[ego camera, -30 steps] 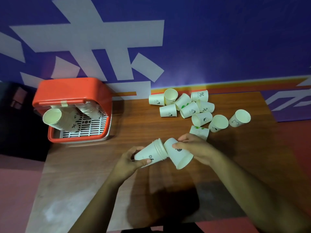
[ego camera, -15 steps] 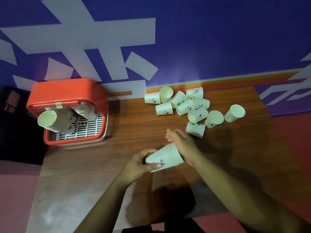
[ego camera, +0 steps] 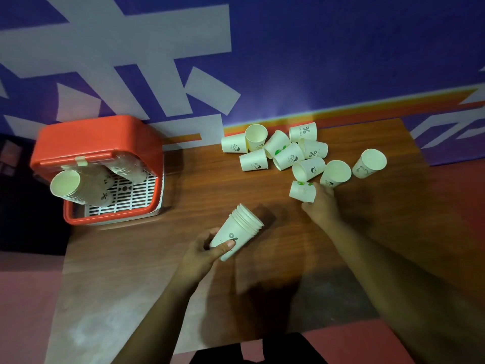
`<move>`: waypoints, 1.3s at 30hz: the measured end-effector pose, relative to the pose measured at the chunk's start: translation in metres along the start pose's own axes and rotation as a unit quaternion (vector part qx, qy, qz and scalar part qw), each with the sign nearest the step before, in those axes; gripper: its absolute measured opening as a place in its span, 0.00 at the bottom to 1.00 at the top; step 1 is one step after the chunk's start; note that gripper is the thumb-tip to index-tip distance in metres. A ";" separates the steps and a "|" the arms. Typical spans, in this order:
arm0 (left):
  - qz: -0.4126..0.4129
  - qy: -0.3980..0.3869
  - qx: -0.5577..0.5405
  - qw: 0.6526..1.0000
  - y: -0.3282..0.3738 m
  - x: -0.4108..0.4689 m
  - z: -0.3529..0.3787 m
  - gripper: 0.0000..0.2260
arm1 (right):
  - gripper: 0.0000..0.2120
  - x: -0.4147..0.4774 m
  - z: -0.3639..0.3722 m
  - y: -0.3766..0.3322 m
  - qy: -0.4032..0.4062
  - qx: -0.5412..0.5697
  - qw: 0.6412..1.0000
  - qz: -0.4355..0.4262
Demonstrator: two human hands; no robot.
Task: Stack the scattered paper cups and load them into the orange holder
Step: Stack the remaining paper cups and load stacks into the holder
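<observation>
With the left hand (ego camera: 207, 252) gripping the nested stack (ego camera: 237, 235) by its base near the desk's (ego camera: 147, 258) middle, the right hand (ego camera: 319, 203), fingers closing on a tipped cup (ego camera: 301, 191) toward the far right corner, could crush it or knock its neighbours rolling.

Wide bare wood across the middle of the table (ego camera: 147, 258), from the front edge up toward the back edge, open to a reach. At the left edge, blocked by the orange holder (ego camera: 99, 143), with cup stacks (ego camera: 78, 187) jutting from its open front. Near the back right corner, crowded by loose cups (ego camera: 286, 153) lying close together, some touching; one single cup (ego camera: 368, 164) stands apart on the right. Narrow gap between the held stack (ego camera: 236, 236) and the right hand (ego camera: 321, 206).
</observation>
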State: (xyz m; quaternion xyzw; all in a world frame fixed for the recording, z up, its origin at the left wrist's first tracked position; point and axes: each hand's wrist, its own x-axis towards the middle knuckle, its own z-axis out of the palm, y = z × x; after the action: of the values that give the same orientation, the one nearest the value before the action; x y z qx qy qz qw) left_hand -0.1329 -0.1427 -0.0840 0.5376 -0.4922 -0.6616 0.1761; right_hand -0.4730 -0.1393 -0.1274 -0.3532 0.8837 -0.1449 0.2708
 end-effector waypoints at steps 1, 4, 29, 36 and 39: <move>0.000 0.001 0.003 1.000 -0.001 0.000 0.001 0.32 | 0.35 0.002 0.003 0.004 -0.008 -0.012 1.000 -0.012; -0.009 0.006 0.003 1.000 -0.003 0.001 0.003 0.32 | 0.33 0.001 0.004 0.011 0.003 -0.069 0.997 -0.036; -0.034 -0.001 0.028 0.999 0.012 0.015 0.056 0.31 | 0.23 -0.024 -0.039 0.033 -0.178 0.167 0.970 -0.002; -0.009 -0.028 0.036 0.999 0.019 0.021 0.072 0.31 | 0.22 -0.019 -0.101 0.011 -0.317 0.120 0.931 -0.132; -0.007 -0.059 0.029 0.998 0.025 0.023 0.080 0.29 | 0.35 -0.017 -0.110 0.009 -0.375 0.114 0.908 -0.147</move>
State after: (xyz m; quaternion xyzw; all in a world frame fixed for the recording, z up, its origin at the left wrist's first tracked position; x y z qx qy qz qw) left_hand -0.2196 -0.1343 -0.0806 0.5058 -0.5172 -0.6787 0.1266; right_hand -0.5317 -0.1138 -0.0358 -0.4745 0.6327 -0.1397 0.5958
